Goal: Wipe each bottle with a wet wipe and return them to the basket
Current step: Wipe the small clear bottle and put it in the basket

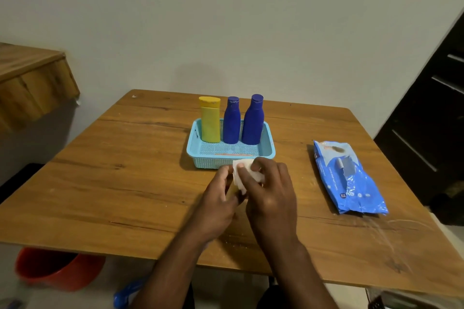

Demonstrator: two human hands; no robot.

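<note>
A light blue mesh basket (200, 160) stands at the table's middle. In it stand a yellow bottle (210, 120) at the left and two dark blue bottles (231, 121) (253, 121) to its right. Just in front of the basket my left hand (221, 198) grips a small yellowish bottle (232, 189), mostly hidden by my fingers. My right hand (270, 190) presses a white wet wipe (242, 173) over the top of that bottle.
A blue pack of wet wipes (349, 178) lies on the wooden table (125, 170) to the right. A red bucket (57, 268) stands on the floor under the table's left front edge. A dark cabinet (431, 120) is at the right.
</note>
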